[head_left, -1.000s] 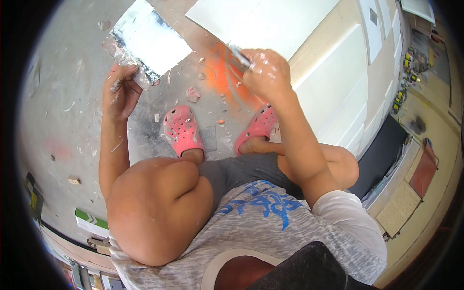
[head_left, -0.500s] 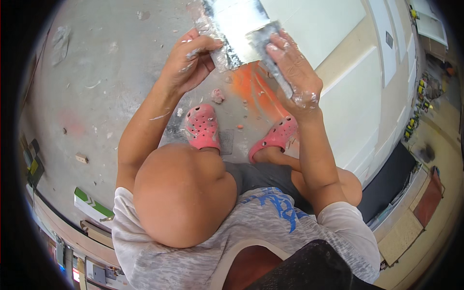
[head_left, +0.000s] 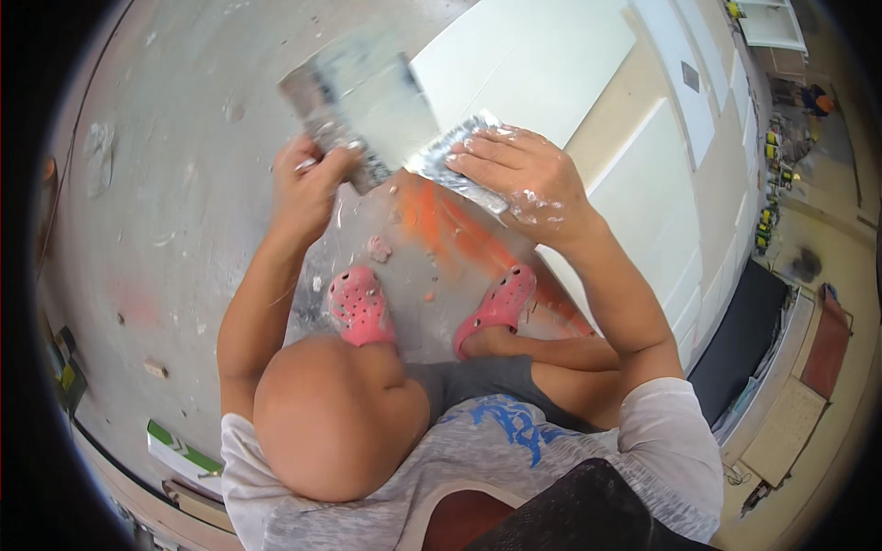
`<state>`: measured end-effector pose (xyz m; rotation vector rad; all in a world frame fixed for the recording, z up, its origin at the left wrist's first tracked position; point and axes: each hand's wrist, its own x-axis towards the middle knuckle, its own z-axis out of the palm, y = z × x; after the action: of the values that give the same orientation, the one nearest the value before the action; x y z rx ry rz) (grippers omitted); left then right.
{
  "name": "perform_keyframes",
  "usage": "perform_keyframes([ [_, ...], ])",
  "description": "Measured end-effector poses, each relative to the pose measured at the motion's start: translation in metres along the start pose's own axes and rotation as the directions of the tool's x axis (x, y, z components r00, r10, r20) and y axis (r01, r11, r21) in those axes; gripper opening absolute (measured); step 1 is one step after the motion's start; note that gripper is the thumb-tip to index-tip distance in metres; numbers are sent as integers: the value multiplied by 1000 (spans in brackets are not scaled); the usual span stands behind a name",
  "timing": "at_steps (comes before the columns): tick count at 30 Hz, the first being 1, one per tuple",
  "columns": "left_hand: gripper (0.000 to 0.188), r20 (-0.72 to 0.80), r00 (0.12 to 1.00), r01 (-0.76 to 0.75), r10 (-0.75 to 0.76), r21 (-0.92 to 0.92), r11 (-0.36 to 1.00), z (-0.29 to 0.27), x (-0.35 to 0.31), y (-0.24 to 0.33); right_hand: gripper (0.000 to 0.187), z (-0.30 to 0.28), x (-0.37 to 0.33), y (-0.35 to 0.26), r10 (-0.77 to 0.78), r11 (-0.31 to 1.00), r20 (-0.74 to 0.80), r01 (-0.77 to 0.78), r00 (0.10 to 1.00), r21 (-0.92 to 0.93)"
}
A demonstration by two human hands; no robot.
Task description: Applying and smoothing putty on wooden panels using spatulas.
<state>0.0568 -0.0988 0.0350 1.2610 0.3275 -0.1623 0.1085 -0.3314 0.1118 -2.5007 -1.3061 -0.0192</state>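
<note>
Spattered floor [head_left: 211, 257] below: left grip [head_left: 308, 191] clasps a plate [head_left: 378, 101], right grip [head_left: 537, 179] a scraper [head_left: 457, 163]; white smears [head_left: 530, 196] could cause slipping.

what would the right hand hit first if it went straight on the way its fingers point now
Probably the wide flat plate in the left hand, with the smaller flat blade under the right hand leading. Depth is unclear, so blade and plate may already touch.
</note>
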Motion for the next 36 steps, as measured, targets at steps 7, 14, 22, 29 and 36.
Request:
perform_keyframes([
  [7,19,-185,953,179,-238,-287,941,-81,-13,-22,28,-29,-10,212,745,667,-189,-721,640,187],
  [14,42,-330,872,216,-361,-401,890,-121,-77,-26,35,-15,14,413,705,586,-268,-752,657,-302],
  [22,45,-429,798,262,-423,-386,885,-129,-95,-10,39,8,38,447,627,634,19,-495,779,-595],
  [29,45,-475,749,305,-462,-373,876,-125,-91,-3,38,-17,31,502,893,413,9,-811,450,-413],
  [36,44,-476,732,342,-488,-363,867,-133,-88,-3,28,1,48,578,669,519,144,-321,729,-792],
])
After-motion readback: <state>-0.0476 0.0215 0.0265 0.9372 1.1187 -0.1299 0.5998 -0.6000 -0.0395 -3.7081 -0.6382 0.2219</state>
